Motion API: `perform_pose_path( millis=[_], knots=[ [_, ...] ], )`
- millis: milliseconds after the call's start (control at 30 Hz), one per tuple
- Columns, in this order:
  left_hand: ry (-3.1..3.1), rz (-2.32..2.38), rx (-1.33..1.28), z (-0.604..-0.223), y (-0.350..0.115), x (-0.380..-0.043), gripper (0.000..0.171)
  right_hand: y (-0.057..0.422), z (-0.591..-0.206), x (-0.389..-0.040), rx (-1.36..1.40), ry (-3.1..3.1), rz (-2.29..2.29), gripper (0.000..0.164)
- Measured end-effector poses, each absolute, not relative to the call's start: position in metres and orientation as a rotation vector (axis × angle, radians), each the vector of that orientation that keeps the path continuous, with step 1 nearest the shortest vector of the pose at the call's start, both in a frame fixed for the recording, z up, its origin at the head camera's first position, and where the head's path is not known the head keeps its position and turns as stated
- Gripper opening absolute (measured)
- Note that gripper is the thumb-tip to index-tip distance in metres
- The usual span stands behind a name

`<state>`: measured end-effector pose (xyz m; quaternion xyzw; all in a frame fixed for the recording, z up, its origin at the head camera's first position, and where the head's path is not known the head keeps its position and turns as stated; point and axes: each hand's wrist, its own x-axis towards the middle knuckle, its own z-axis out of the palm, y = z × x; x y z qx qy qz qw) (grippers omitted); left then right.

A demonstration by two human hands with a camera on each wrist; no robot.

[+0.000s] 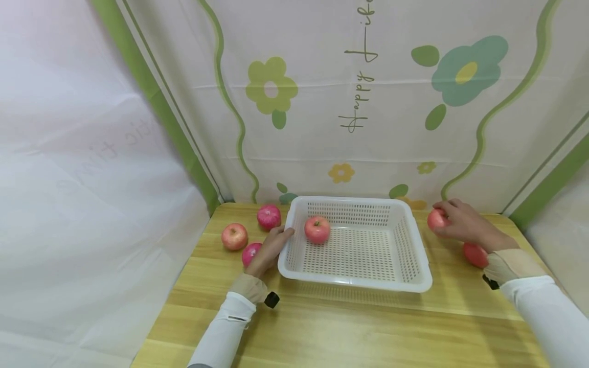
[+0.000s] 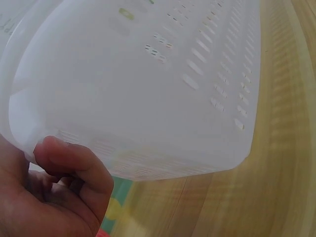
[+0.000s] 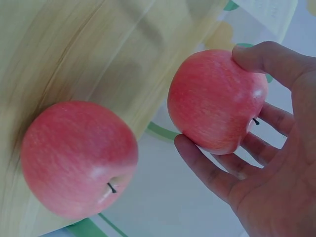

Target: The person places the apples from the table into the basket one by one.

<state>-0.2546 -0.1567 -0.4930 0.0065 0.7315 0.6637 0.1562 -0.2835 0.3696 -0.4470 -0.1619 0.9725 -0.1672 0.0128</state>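
A white perforated plastic basket (image 1: 349, 281) stands on the wooden table, with one red apple (image 1: 317, 229) inside near its left wall. My left hand (image 1: 271, 248) grips the basket's left rim; in the left wrist view its curled fingers (image 2: 74, 160) are at the rim's corner. My right hand (image 1: 465, 222) holds another red apple (image 3: 217, 101) between thumb and fingers, to the right of the basket. Below that hand a further red apple (image 3: 79, 159) rests on the table, partly covered by the wrist in the head view.
Left of the basket lie a pale red pomegranate-like fruit (image 1: 234, 236) and two bright pink round fruits, one at the back (image 1: 269, 217) and one beside my left hand (image 1: 251, 254). A flowered cloth (image 1: 313, 138) hangs behind the wooden table (image 1: 322, 327).
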Motion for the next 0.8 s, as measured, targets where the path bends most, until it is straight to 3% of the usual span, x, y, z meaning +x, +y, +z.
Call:
perform_pose_path(
  millis=[800],
  knots=[
    [2.105, 1.906, 0.015, -0.494, -0.156, -0.255, 0.053, 0.344, -0.424, -0.275, -0.580, 3.067, -0.481, 0.069]
  ],
)
